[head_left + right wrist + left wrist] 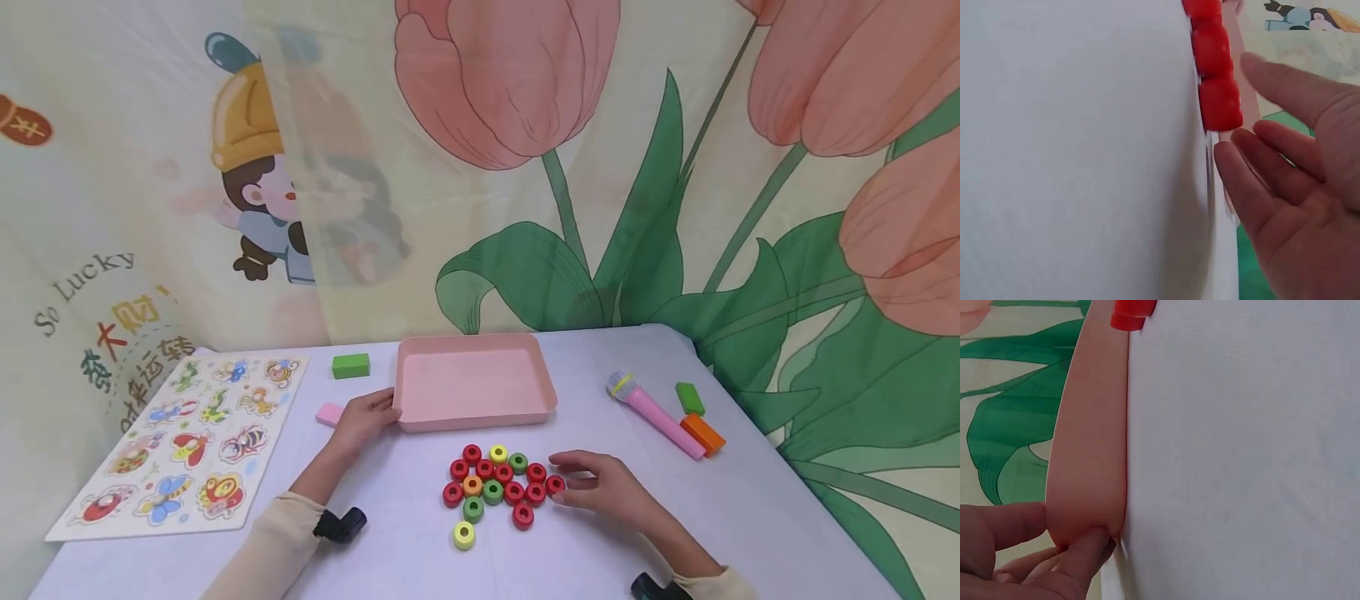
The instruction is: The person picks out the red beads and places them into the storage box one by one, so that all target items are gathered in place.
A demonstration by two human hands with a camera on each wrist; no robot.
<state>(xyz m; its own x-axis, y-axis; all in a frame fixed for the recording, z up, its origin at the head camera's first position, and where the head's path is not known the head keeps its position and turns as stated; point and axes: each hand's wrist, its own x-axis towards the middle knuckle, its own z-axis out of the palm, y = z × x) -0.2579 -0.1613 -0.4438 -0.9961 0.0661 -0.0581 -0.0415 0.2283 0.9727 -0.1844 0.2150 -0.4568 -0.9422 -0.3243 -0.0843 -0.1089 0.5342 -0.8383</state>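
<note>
At the front left corner of a shallow pink tray (476, 419), my left hand (365, 422) pinches the tray between thumb and fingers. The left wrist view shows this hand (1054, 559) at the rounded corner of the tray wall (1088, 444). In front of the tray lies a loose cluster of round beads with holes: several red beads (522, 517), several green beads (472, 509), two yellow beads (464, 536) and an orange bead (472, 486). My right hand (600, 487) is at the cluster's right edge, fingers apart around the outermost red bead (1220, 105); contact is unclear.
A sticker-like board of cartoon insects (180, 442) lies at left. Near the tray are a green block (351, 366) and a pink block (328, 414). To the right lie a pink toy microphone (660, 417), another green block (689, 398) and an orange block (702, 435).
</note>
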